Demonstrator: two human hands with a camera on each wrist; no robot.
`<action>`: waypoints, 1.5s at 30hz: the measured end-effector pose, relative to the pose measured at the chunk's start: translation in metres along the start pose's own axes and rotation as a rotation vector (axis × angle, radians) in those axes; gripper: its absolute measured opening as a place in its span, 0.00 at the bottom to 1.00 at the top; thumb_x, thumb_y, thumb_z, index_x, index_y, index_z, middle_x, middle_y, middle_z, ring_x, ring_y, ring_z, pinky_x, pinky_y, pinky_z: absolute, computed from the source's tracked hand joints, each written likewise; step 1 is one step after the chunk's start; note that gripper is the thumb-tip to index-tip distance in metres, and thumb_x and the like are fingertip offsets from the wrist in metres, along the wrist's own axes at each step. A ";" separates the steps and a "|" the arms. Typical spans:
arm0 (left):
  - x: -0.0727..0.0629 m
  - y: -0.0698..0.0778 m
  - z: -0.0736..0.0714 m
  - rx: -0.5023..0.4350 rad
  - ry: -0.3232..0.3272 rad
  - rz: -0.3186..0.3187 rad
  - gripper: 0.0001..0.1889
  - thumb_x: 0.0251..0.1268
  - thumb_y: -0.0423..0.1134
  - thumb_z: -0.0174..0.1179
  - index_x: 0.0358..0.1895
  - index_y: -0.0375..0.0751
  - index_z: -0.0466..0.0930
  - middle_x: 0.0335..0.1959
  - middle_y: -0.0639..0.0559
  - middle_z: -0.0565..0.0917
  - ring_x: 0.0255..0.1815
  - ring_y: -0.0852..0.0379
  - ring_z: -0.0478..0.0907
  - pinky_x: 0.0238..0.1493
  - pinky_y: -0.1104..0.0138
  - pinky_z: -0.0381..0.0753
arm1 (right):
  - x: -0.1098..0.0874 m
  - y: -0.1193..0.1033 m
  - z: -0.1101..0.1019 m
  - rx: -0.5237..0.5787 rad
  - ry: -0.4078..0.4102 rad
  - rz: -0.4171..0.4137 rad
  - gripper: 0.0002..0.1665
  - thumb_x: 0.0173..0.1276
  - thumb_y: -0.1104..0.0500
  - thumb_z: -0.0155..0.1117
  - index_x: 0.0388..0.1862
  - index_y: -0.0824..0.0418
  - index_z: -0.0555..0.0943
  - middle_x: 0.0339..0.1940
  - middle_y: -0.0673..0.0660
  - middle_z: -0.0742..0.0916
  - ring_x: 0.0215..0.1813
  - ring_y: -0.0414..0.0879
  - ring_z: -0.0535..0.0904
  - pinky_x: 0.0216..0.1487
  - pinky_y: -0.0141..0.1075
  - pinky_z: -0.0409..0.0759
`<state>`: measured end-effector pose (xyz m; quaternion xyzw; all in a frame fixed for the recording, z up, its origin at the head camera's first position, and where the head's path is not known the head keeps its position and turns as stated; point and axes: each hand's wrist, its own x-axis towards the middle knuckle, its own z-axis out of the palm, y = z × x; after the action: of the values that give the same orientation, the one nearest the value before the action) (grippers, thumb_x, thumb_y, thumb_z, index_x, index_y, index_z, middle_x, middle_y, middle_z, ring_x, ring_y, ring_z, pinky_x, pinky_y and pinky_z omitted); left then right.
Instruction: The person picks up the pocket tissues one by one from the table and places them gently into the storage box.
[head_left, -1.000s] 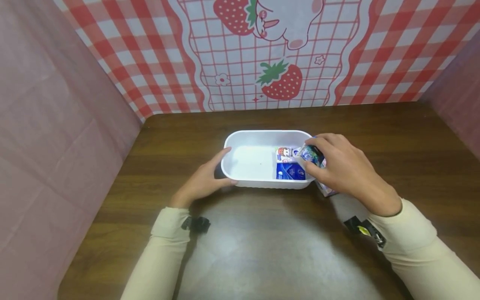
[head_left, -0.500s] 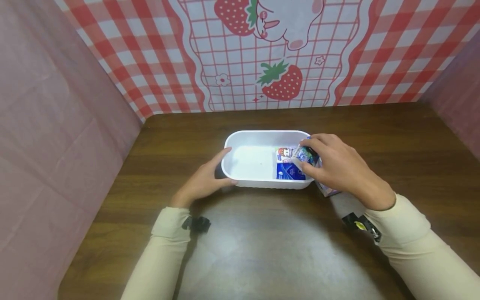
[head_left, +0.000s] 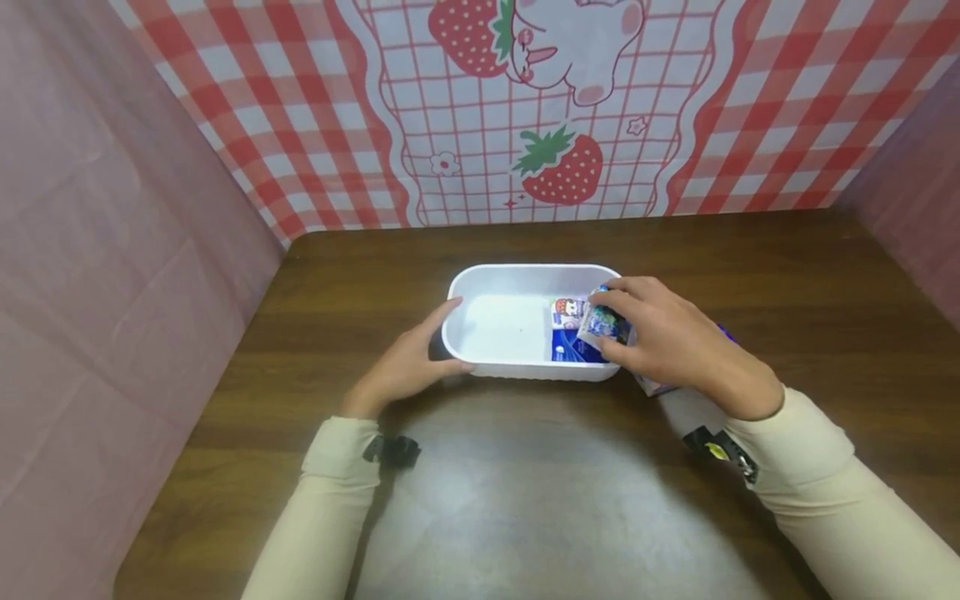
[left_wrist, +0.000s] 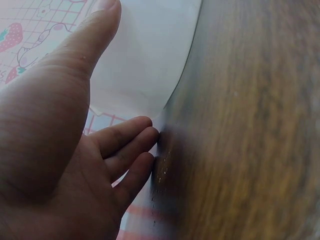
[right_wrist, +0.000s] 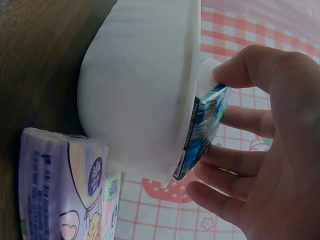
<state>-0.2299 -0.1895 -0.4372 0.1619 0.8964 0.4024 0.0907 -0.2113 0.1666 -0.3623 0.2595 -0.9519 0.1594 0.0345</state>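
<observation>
My right hand [head_left: 678, 337] is gripping a blue-green printed packet [head_left: 602, 323] between thumb and fingertips, the packet tilting over the right end of a white plastic bin [head_left: 525, 369]. In the right wrist view its printed edge is showing at the bin's rim; whether it is touching, I cannot tell. My left hand [head_left: 405, 362] is clasping nothing in its fingers and is resting against the bin's left end, thumb and forefinger spreading at the rim. Inside, at the right end, a white packet with a strawberry cartoon [head_left: 567, 312] is lying beside a dark blue packet [head_left: 573, 348]. Outside, just beside the bin and partly under my right hand, a purple tissue pack [right_wrist: 45, 185] is sitting on the brown wooden table [head_left: 510, 467]. Behind it all, a red-and-white checked cloth [head_left: 300, 108] is hanging.
</observation>
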 end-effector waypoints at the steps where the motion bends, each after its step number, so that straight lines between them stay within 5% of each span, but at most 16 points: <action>1: 0.000 0.000 0.000 0.001 0.000 0.003 0.53 0.50 0.69 0.69 0.79 0.73 0.49 0.78 0.65 0.58 0.78 0.56 0.55 0.72 0.44 0.60 | 0.000 0.000 0.001 0.001 0.003 -0.006 0.36 0.62 0.47 0.73 0.67 0.59 0.77 0.69 0.65 0.74 0.70 0.61 0.66 0.64 0.63 0.70; 45: 0.000 0.003 0.001 0.007 0.007 0.005 0.54 0.51 0.68 0.70 0.80 0.68 0.50 0.79 0.59 0.59 0.78 0.53 0.55 0.72 0.42 0.59 | 0.009 0.007 0.012 -0.039 -0.107 -0.087 0.36 0.65 0.47 0.72 0.68 0.62 0.77 0.68 0.67 0.75 0.66 0.64 0.71 0.64 0.63 0.70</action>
<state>-0.2288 -0.1874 -0.4355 0.1631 0.8977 0.4002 0.0858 -0.2227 0.1645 -0.3741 0.3080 -0.9431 0.1251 -0.0043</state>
